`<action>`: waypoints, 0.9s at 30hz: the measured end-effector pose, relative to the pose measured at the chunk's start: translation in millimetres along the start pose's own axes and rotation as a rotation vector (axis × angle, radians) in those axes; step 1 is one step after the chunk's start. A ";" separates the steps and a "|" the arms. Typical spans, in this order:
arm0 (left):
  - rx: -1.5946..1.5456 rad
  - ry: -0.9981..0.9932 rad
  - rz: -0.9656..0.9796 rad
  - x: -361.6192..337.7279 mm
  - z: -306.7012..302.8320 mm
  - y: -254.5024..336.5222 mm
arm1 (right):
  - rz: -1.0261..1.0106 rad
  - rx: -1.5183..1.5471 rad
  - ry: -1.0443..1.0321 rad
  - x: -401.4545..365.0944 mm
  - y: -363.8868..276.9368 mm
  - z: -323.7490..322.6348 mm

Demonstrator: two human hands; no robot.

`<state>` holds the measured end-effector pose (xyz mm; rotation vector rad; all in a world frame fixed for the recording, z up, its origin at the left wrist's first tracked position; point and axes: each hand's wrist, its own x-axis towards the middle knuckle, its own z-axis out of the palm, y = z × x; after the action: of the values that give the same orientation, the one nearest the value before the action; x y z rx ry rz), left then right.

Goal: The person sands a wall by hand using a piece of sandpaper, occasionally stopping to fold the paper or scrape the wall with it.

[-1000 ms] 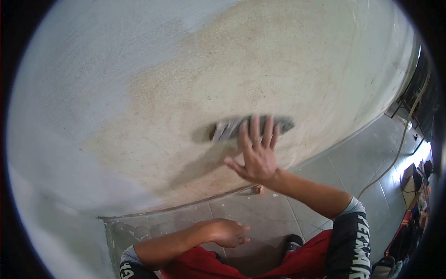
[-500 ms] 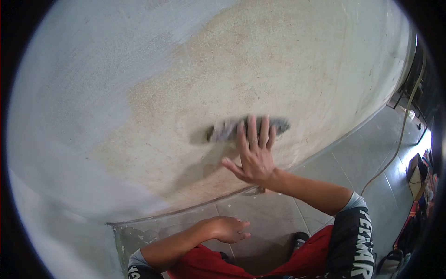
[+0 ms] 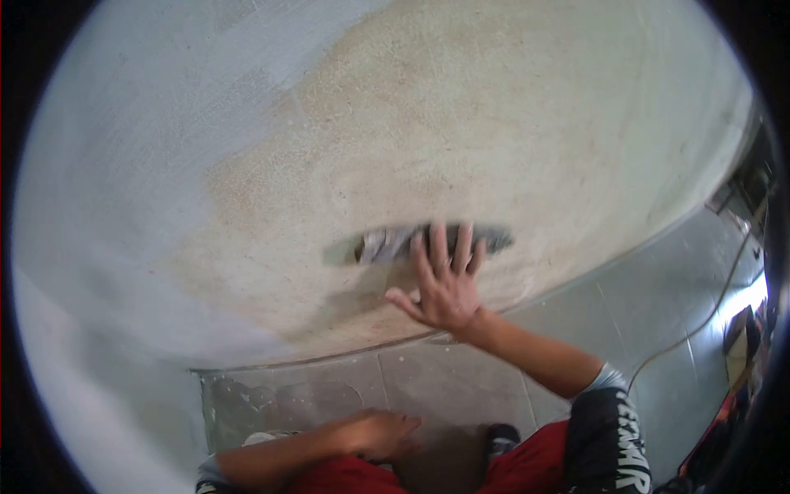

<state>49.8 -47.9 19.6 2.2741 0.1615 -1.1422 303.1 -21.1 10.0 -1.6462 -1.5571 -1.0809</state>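
My right hand [image 3: 448, 284] lies flat with spread fingers over a long grey sanding pad [image 3: 387, 244], pressing it against the wall [image 3: 346, 181]. The pad is dark at its right end and paler at its left end; its middle is hidden under the fingers. Around it the wall is beige and worn, with a whitish-grey coat on the left. Low in the view, my left hand [image 3: 385, 434] hovers over my red trousers, slightly blurred. It holds nothing I can see, its fingers loosely extended.
Grey floor tiles [image 3: 461, 379] meet the wall's bottom edge. A cable [image 3: 695, 329] runs across the floor on the right, near a heap of assorted items [image 3: 745, 346]. A wall corner stands at the lower left. My shoe [image 3: 502, 436] is below.
My right hand and the pad have shifted down the wall and slightly left. My left hand has dropped lower and a little left. The camera view has tilted slightly.
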 end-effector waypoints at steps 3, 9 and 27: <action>-0.102 0.006 -0.035 -30.9 10.7 34.1 | 0.144 0.027 0.047 -1.6 -16.6 16.8; -0.368 0.218 -0.255 -69.2 43.9 75.5 | 0.283 0.173 0.120 97.6 -3.8 -48.1; 0.251 0.505 0.007 9.5 54.1 59.1 | 0.078 -0.040 -0.025 59.8 23.0 -55.0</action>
<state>38.9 -127.7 13.6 2.7488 0.2131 -0.5866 316.1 -42.8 90.5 -1.7393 -1.4832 -1.0606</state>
